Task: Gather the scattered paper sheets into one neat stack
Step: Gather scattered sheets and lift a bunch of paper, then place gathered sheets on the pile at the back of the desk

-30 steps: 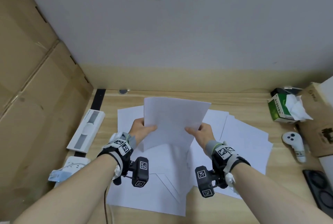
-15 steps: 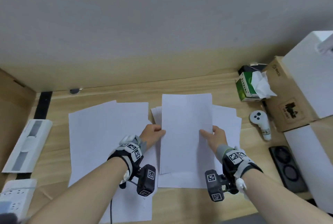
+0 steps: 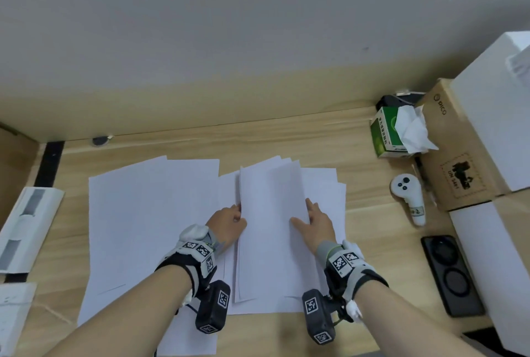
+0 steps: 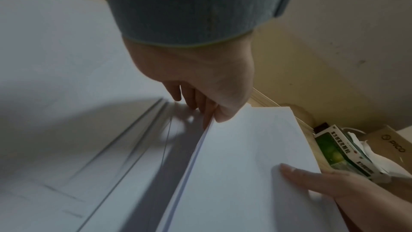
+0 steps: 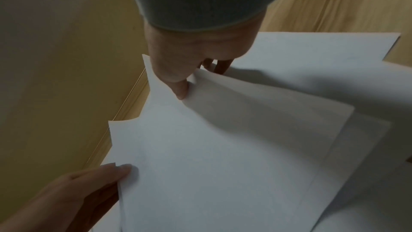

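Stack: a few white sheets (image 3: 269, 230) held between both hands, raised slightly above the desk (image 3: 367, 210), far corners fanned and not aligned.
Left hand (image 3: 228, 226): pinches the stack's left long edge, thumb on top, fingers beneath, as the left wrist view shows.
Right hand (image 3: 315, 226): grips the right edge; thumb lies on the top sheet, fingers curl under, and the paper bends up at the pinch in the right wrist view.
Loose sheets, right (image 3: 324, 184): lie flat under the stack, overlapping, edges offset.
Loose sheets, left (image 3: 149, 213): several overlapping sheets flat on the desk, just beside the left hand, reaching to the near edge.
Tissue box (image 3: 385, 134): green, at the far right of the desk, tissue sticking out.
Controller (image 3: 408, 196): white, right of the sheets, apart from them.
Cardboard box (image 3: 456, 153): behind the controller.
Power strip (image 3: 25, 224): white, at the left edge.
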`<state>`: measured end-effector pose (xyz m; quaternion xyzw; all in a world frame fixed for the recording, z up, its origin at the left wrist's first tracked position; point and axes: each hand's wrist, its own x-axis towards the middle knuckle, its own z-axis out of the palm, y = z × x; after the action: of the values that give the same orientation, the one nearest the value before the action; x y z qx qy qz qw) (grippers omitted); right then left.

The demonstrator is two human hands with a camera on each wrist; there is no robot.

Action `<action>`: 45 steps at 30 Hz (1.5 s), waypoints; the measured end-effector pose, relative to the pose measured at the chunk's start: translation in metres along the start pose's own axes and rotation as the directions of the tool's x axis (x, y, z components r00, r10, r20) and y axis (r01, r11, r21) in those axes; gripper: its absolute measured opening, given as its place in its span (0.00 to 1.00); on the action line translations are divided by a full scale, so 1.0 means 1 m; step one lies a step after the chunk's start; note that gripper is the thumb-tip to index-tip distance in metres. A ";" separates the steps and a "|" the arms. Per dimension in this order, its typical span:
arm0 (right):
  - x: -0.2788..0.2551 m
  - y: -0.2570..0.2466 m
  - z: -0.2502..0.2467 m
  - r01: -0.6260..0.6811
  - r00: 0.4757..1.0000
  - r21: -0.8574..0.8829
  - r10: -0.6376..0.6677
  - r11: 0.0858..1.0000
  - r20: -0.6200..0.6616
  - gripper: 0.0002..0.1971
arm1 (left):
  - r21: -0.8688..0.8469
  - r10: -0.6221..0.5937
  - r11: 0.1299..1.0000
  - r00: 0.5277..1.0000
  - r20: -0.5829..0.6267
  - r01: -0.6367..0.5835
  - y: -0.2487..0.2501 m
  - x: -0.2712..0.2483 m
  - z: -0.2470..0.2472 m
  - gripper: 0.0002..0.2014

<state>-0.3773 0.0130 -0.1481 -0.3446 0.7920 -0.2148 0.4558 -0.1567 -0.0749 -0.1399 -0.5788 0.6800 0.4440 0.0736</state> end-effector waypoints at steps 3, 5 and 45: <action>-0.012 0.001 0.020 -0.008 1.000 0.021 0.008 1.000 0.012 0.38 | -0.026 0.006 1.000 1.000 -0.025 -0.007 -0.020 -0.012 -0.004 0.08; -0.024 0.001 0.036 -0.002 1.000 0.008 0.002 1.000 0.010 0.36 | -0.035 0.011 0.999 0.999 -0.047 -0.013 -0.035 -0.026 -0.006 0.10; 0.164 -0.008 -0.136 -0.002 0.909 0.126 0.054 0.992 -0.413 0.20 | -0.524 -0.161 0.849 0.978 -0.130 0.070 0.156 0.137 -0.004 0.08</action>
<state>-0.5498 -0.1104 -0.1698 -0.2509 0.8609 -0.3252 0.3003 -0.3317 -0.1867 -0.1400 -0.6528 0.5032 0.5543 -0.1157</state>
